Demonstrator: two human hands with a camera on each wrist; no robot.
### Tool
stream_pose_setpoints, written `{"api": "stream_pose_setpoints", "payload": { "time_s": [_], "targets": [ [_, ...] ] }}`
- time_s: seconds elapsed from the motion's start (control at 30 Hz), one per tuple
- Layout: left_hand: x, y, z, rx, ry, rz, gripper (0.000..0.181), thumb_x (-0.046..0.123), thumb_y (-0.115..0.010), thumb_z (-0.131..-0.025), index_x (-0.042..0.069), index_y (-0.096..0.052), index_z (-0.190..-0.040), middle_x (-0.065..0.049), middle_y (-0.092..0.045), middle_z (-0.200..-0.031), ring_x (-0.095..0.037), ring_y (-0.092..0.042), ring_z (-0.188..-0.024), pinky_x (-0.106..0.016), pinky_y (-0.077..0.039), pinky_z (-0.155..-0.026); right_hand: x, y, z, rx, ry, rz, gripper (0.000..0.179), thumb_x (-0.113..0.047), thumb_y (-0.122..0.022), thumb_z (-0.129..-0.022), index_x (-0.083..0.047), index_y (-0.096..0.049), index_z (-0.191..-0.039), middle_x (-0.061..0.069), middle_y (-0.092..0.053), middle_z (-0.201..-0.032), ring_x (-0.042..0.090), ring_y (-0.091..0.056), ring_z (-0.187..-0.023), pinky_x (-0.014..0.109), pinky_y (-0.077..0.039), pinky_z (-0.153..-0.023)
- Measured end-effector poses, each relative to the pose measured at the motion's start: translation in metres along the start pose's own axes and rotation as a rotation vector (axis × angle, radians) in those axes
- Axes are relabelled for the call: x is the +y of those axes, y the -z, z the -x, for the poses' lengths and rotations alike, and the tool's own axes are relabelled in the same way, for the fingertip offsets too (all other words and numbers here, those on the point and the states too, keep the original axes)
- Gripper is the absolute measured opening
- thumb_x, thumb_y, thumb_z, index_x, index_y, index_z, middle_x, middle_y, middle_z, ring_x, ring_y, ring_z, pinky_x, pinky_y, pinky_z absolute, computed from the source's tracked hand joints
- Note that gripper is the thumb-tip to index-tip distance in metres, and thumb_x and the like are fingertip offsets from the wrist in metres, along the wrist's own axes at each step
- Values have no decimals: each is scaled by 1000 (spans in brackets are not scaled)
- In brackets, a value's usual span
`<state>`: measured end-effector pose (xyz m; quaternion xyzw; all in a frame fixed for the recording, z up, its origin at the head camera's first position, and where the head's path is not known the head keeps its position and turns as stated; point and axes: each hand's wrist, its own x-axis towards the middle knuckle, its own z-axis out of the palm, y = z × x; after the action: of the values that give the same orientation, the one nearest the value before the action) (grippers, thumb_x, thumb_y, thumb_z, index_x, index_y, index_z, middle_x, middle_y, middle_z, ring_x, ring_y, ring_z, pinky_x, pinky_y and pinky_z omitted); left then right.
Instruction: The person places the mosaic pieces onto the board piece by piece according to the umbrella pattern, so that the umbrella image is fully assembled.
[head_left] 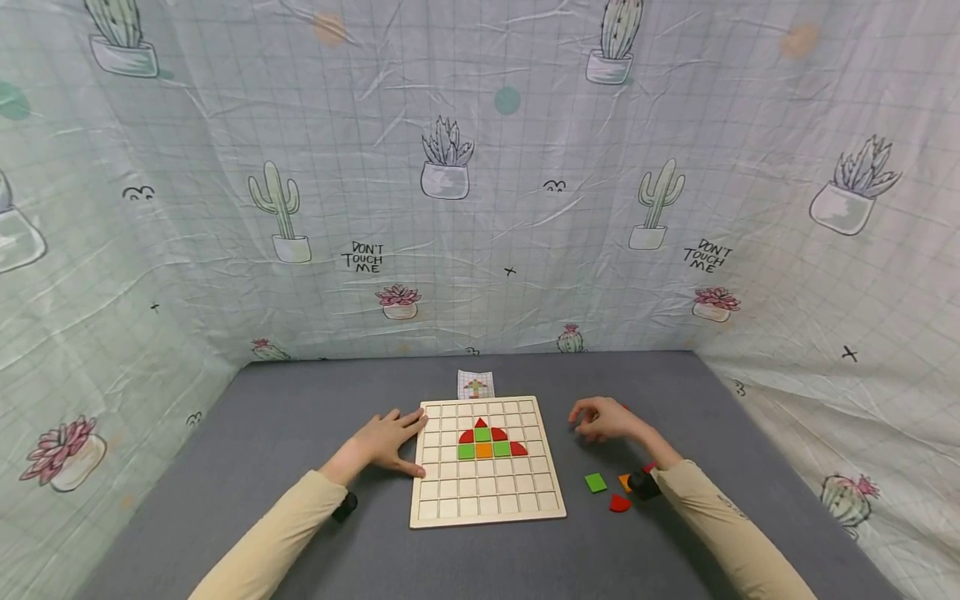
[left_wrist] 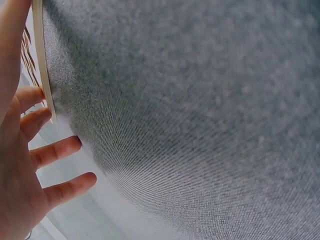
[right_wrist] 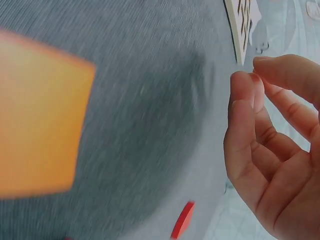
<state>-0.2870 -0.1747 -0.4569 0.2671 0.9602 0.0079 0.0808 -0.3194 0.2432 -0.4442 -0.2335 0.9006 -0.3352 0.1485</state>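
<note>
A square wooden grid board (head_left: 495, 504) lies on the table. On it sit a red triangle (head_left: 480, 422), red quarter-circles (head_left: 499, 434), green squares (head_left: 467, 452) and an orange square (head_left: 483, 450), grouped in its upper middle. My left hand (head_left: 389, 439) rests at the board's left edge, fingers spread, thumb and fingertips touching the rim. To the right of the board, my right hand (head_left: 602, 419) hovers over the table with loosely curled fingers. In the right wrist view its thumb is near the fingertips, with no piece visible between them.
Loose pieces lie at the right: a green square (head_left: 596, 482), a red rounded piece (head_left: 619, 503), an orange square (right_wrist: 40, 115) and another red piece (right_wrist: 183, 220). A small printed card (head_left: 476, 384) sits behind the board. A cactus-print curtain (head_left: 510, 208) surrounds the grey table (head_left: 315, 400).
</note>
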Motion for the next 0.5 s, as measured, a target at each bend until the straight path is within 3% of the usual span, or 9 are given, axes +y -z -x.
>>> {"api": "stream_pose_setpoints", "payload": {
  "time_s": [0.27, 0.5],
  "targets": [
    [3, -1, 2, 9, 8, 30, 97, 66, -59, -68, 11, -28, -141, -8, -26, -147, -41, -28, -129, -60, -27, -97, 26, 14, 9, 33, -34, -32, 17, -7, -57, -84, 1, -60, -100, 14, -60, -71, 19, -56, -57, 31, -47, -51],
    [1, -7, 0, 15, 26, 0, 97, 67, -59, -67, 12, -27, -142, -6, -26, -147, -41, -29, -129, -59, -27, -97, 48, 24, 15, 93, -101, -102, 19, -9, -60, -84, 1, -61, -100, 12, -59, -70, 16, -56, -59, 31, -48, -53]
  ]
}}
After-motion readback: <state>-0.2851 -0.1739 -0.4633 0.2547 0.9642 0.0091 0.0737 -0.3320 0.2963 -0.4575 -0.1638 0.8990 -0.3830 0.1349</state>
